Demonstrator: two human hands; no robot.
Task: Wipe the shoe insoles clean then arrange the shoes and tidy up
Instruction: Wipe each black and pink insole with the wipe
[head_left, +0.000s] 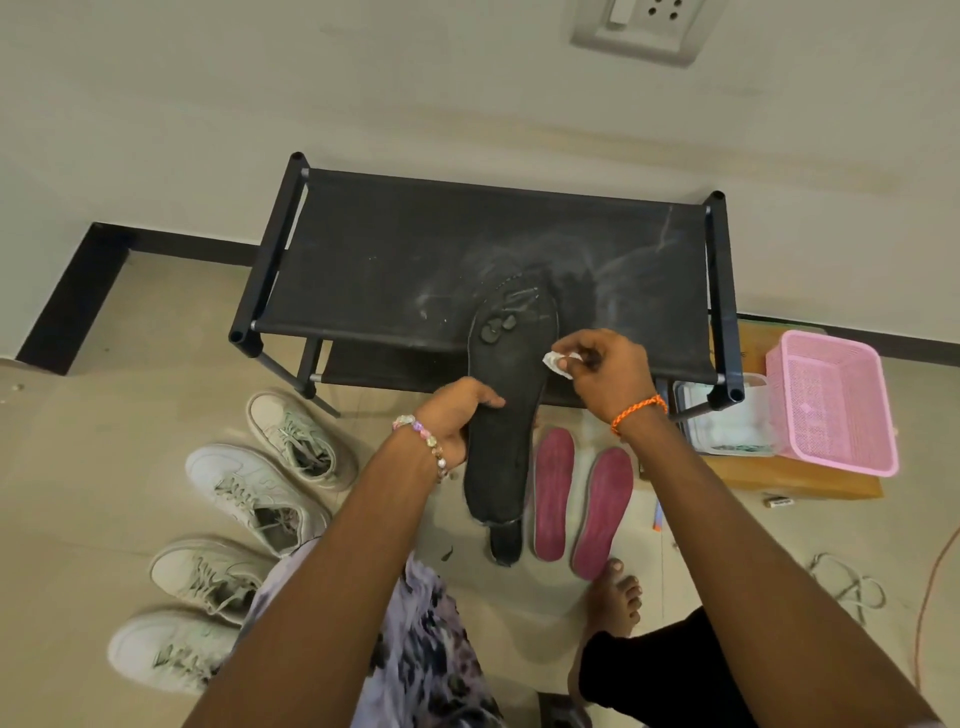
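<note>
Head view: left hand (460, 410) grips black insole (506, 415); right hand (602, 371) pinches white wipe (557, 362)

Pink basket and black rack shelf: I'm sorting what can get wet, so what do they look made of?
The pink basket looks like moulded plastic: fine perforated lattice walls, a slight sheen. The black rack shelf looks like matte woven fabric stretched between dark tubes, probably metal or plastic, with dusty white smears on it.

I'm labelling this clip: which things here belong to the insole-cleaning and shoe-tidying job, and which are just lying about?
Job things:
black insole, held by left hand
white wipe, pinched by right hand
pink insoles
white shoes
black rack

Lying about:
pink basket
wall socket
orange cord
</note>
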